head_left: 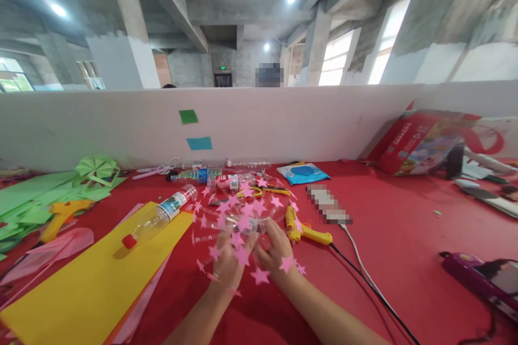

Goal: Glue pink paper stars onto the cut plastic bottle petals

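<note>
Both hands are at a cut clear plastic bottle (pixel 245 222), its strips fanned outward and dotted with pink stars. My left hand (pixel 227 267) is closed around the lower middle of it, partly covered by strips and stars. From the other side my right hand (pixel 280 250) grips it, fingers curled in toward the bottle's neck. Stars partly hide the fingertips. Just right of the hands lies a yellow hot glue gun (pixel 309 233) with a black cord. Yellow-handled scissors (pixel 277 190) rest behind the starred bottle.
A whole plastic bottle (pixel 162 215) lies on yellow paper (pixel 101 275) at left. Farther left are green paper (pixel 36 191) and another glue gun (pixel 60 215). A blue wipes pack (pixel 303 173), a white cable (pixel 360 256), a red bag (pixel 424 143) and a purple device (pixel 477 277) are rightward.
</note>
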Demonstrator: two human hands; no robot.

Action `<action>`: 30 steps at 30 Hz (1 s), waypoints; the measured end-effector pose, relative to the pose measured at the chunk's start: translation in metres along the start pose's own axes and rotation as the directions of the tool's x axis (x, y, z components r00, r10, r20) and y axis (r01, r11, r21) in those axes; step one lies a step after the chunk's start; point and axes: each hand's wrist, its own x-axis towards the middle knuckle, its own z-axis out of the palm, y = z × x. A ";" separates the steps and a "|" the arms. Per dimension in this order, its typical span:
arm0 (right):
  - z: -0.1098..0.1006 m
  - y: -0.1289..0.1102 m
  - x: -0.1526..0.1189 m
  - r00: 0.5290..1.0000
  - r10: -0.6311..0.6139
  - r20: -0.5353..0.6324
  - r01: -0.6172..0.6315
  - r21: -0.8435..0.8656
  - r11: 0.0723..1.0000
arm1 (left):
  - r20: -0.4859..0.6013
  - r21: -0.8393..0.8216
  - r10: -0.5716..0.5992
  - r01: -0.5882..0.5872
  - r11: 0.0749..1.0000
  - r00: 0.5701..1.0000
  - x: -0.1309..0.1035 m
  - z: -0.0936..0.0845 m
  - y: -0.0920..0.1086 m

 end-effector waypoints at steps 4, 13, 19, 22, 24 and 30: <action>0.000 0.000 0.001 0.999 0.044 0.015 -0.044 -0.047 0.998 | -0.004 0.027 -0.012 0.012 1.000 1.000 0.000 0.013 0.000; -0.016 -0.006 0.015 0.958 0.146 0.245 -0.035 -0.406 0.913 | -0.038 -0.073 -0.216 0.213 0.974 0.976 0.014 0.006 0.011; -0.075 0.017 0.037 0.818 0.464 0.340 -0.025 -0.785 0.618 | -0.071 -0.102 -0.289 0.281 0.954 0.955 0.025 -0.003 0.019; -0.090 0.031 0.026 0.757 0.558 0.341 -0.002 -0.852 0.523 | -0.063 -0.093 -0.302 0.296 0.951 0.951 0.023 -0.004 0.018; -0.091 0.038 0.016 0.735 0.591 0.332 0.001 -0.872 0.490 | -0.054 -0.083 -0.307 0.302 0.950 0.950 0.022 -0.003 0.017; -0.084 0.053 0.007 0.749 0.596 0.291 -0.088 -0.847 0.524 | -0.004 -0.069 -0.316 0.315 0.947 0.949 0.019 -0.001 0.020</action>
